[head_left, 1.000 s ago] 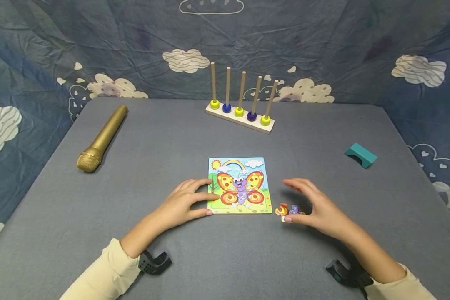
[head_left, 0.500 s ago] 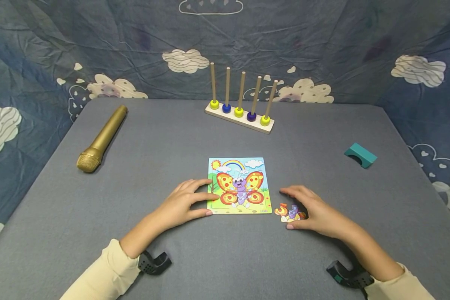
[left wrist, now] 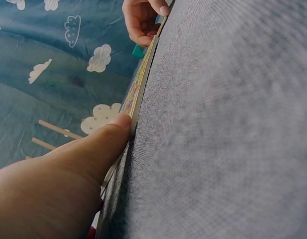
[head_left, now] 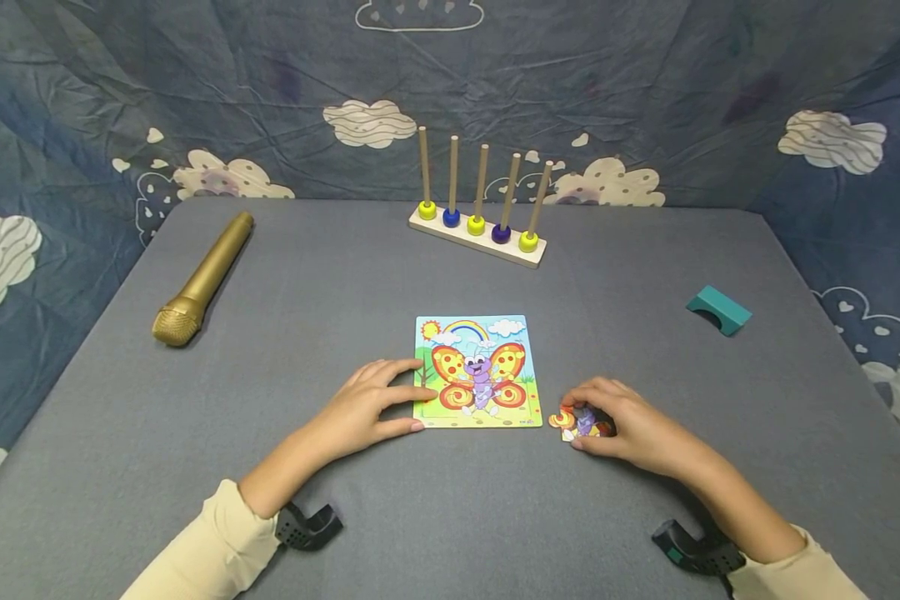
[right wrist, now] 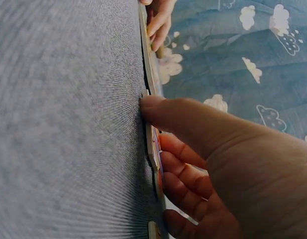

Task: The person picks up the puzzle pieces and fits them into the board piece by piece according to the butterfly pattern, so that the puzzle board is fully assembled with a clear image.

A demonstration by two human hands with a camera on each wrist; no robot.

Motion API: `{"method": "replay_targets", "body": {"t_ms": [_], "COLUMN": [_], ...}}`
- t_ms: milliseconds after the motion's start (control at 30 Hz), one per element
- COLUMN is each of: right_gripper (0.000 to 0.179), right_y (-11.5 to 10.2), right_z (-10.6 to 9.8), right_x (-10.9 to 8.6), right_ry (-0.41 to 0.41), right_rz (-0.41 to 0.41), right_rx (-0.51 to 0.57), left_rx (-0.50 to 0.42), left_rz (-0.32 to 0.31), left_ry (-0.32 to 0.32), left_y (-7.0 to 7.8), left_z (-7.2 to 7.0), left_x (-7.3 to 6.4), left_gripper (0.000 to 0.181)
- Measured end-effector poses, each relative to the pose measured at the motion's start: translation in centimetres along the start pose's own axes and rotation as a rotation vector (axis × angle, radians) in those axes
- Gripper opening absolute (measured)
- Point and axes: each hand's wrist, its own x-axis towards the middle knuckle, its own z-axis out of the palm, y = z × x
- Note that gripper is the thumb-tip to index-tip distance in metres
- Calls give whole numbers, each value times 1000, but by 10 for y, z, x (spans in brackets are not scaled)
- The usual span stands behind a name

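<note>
A square butterfly puzzle board (head_left: 471, 333) lies flat on the grey table. My left hand (head_left: 367, 404) rests at its left side, with fingers extended over the edge and the thumb at the near corner; in the left wrist view the thumb (left wrist: 101, 142) touches the board's side. Just right of the board lies a small group of loose puzzle pieces (head_left: 587, 423) with orange and purple print. My right hand (head_left: 633, 421) holds them between the thumb at the near edge and curled fingers at the far side. The right wrist view shows the thumb (right wrist: 178, 114) against a thin piece (right wrist: 152, 147).
At the back stands a wooden peg rack (head_left: 480, 237) with yellow, blue and purple beads. A gold microphone (head_left: 204, 279) lies on the left, a teal arch block (head_left: 720, 311) on the right. Behind the table hangs a blue cloth (head_left: 270, 75) with cloud prints.
My right fingers have come down and curled in toward the thumb, closing around the loose pieces. The thumb has shifted to their near edge. My left hand and the board stay put.
</note>
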Motion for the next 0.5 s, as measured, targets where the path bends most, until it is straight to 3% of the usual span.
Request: {"method": "replay_targets", "body": {"t_ms": [267, 500], "right_gripper": [38, 43], "right_y": [-4, -27], "right_z": [-1, -9], "right_x": [2, 17], "right_ry": [29, 75], "right_rz": [-17, -74], "right_rx": [-2, 31], "left_rx": [-2, 22], "left_rz": [-16, -41], "left_ry": [-17, -47], "left_y": [2, 8], "left_z": [-1, -5], "left_x": [0, 2], "left_gripper": [37, 35]}}
